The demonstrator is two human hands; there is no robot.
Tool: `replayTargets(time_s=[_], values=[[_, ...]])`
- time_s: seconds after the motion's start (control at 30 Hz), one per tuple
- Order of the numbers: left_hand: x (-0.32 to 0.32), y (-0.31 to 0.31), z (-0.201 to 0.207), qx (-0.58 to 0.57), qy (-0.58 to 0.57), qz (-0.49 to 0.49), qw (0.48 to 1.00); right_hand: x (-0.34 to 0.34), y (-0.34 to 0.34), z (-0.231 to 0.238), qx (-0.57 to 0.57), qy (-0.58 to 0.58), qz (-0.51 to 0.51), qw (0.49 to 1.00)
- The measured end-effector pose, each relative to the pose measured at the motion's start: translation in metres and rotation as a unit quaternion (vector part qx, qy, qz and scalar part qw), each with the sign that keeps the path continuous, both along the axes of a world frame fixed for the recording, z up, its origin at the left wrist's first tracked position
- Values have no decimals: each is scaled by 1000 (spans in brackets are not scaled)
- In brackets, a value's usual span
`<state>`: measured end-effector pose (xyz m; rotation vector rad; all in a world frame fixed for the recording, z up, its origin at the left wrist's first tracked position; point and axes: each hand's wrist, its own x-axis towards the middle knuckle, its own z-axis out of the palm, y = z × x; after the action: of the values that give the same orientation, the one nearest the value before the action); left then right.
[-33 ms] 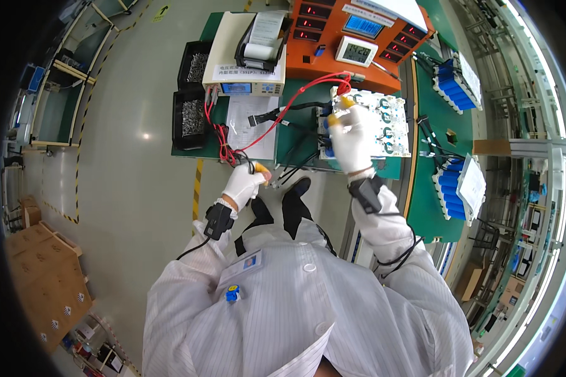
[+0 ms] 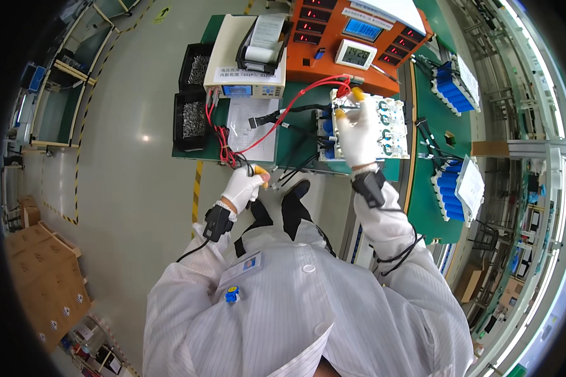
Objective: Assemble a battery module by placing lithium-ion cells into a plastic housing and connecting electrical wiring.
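My right hand (image 2: 358, 139), in a white glove with yellow fingertips, is over a battery pack (image 2: 391, 125) with a white top and blue cells. Its thumb and forefinger stand apart, and I see nothing between them. Just off the bench's front edge, my left hand (image 2: 245, 185), gloved the same way, is closed around black cable (image 2: 250, 169) that hangs by the bundle of red leads (image 2: 224, 139). Its fingertips partly hide what they pinch. A black connector (image 2: 255, 122) on a cable from the pack lies on the bench beside a paper sheet (image 2: 248, 116).
A cream tester (image 2: 231, 53) carries a small printer (image 2: 263, 51). Two black bins (image 2: 189, 120) of small metal parts stand to its left. An orange meter box (image 2: 321, 47) with a clock (image 2: 356, 53) stands behind the pack. More blue battery packs (image 2: 454, 88) sit on the right-hand bench.
My right hand has shifted slightly to the right, and its thumb and forefinger have spread apart. The left hand stays nearly in place on the cable.
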<state>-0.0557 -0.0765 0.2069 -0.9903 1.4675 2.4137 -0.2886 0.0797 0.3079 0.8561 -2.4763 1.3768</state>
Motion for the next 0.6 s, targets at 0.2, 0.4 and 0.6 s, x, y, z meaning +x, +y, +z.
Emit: replayTargets(time_s=[0.2,0.4,0.6], values=[[22,-6,1,225,152,32,962,-84,-5,-14,45,-193,107,974],[18,0,-3,257,221,45,940,-87,-11,21,-26,-311,218,925],[-21,12,37,332,205,146,909,-81,-20,82,141,-345,446,813]])
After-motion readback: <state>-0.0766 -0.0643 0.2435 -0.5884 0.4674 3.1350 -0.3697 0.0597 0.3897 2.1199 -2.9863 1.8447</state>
